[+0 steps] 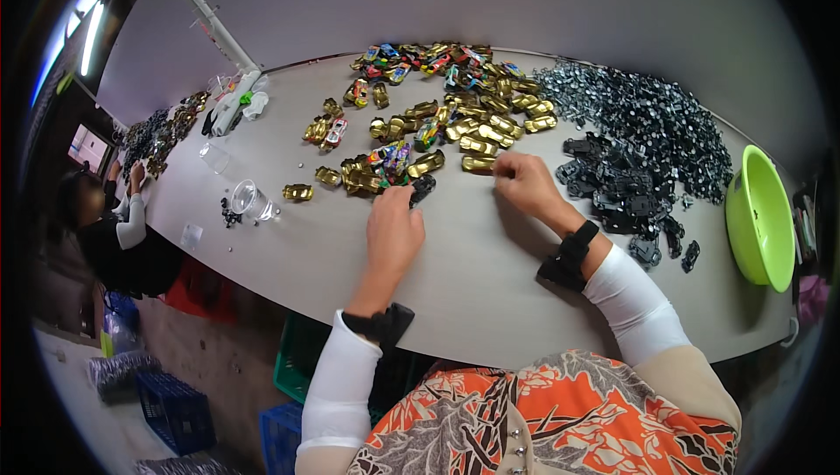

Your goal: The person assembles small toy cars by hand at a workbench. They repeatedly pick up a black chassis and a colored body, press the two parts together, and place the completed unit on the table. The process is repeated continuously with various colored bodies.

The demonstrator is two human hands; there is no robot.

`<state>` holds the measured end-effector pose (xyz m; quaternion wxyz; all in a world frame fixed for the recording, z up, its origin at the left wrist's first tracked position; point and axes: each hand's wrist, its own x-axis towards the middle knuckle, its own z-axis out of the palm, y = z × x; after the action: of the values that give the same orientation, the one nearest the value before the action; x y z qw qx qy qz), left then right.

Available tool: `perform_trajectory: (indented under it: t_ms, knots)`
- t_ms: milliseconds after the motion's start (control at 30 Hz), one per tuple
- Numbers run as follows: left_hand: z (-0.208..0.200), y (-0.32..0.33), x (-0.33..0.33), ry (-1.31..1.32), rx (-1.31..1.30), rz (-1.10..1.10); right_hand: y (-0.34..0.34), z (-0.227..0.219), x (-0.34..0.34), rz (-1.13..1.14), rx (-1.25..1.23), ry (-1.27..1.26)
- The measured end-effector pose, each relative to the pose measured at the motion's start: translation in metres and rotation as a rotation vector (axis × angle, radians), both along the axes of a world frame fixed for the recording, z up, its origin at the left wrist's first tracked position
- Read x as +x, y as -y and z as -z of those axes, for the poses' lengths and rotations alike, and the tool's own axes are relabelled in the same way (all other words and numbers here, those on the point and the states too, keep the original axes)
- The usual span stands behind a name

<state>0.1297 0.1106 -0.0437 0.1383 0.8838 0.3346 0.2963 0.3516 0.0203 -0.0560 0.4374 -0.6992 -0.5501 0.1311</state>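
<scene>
My left hand (394, 230) reaches to the front of the toy car pile, its fingers closed on a black toy car base (423, 189). Beside that base lie gold toy car bodies (426, 164) and a purple patterned toy car (391, 160). My right hand (528, 185) is curled, thumb and fingers pinched together; anything between them is hidden. It is just right of a gold car body (479, 164). To its right spreads a heap of black car bases (612, 176), and behind that, a large mound of small dark shiny parts (652, 116).
A lime-green basin (759, 217) stands at the table's right edge. On the left are a clear plastic cup (252, 201), another clear cup (213, 157) and a lone gold car (297, 192). Another person (109, 230) works farther left. Crates (175, 412) stand below the table (324, 256).
</scene>
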Motion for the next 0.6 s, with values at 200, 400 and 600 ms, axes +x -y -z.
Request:
perform_trajectory:
  t_ms: [200, 400, 600]
  knots:
    - [-0.003, 0.007, 0.013, -0.188, -0.063, 0.011, -0.008, -0.007, -0.002, -0.014, 0.106, 0.272]
    - [-0.005, 0.022, 0.016, -0.119, -0.232, -0.020, 0.005, 0.005, -0.003, -0.060, -0.025, 0.122]
    - [0.002, 0.040, 0.015, 0.400, -1.307, 0.198, 0.080, -0.019, -0.017, -0.294, -0.202, -1.155]
